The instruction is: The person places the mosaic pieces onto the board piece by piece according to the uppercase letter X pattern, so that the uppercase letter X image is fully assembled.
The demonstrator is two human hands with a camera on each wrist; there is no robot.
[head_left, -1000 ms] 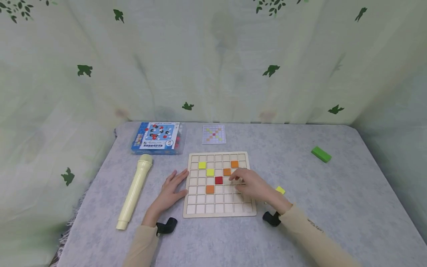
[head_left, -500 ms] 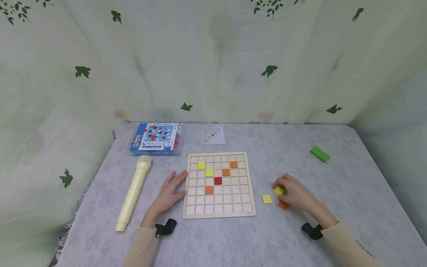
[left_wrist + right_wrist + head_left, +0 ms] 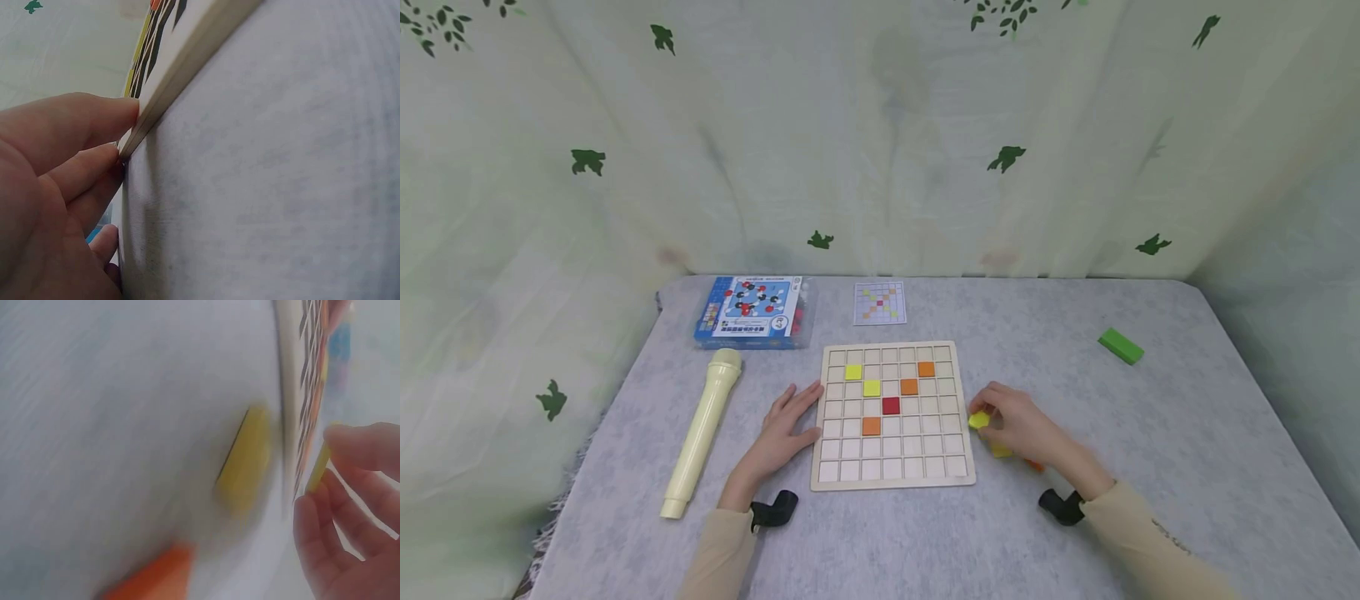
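A wooden grid board (image 3: 842, 482) lies mid-table with two yellow tiles, two orange tiles on its upper right, a red tile (image 3: 891, 406) near the centre and an orange tile (image 3: 871, 427) lower left of it. My left hand (image 3: 782, 432) touches the board's left edge, thumb and fingers fairly straight. Just off the board's right edge, my right hand (image 3: 1018, 423) pinches a yellow tile (image 3: 320, 467) between thumb and fingers. Beneath that hand, another yellow tile (image 3: 245, 464) and an orange tile (image 3: 156, 578) lie on the table, partly hidden by it in the head view.
Behind the board lies a small pattern card (image 3: 880, 303) with a coloured X. A blue boxed set (image 3: 751, 310) sits at the back left, above a cream microphone-shaped tube (image 3: 702, 433). Far right, a green block (image 3: 1122, 346) rests on the grey cloth.
My right hand went from over the board to the loose tiles at the right, took hold of a yellow tile, and is now moving left with it. The left hand stays in place.
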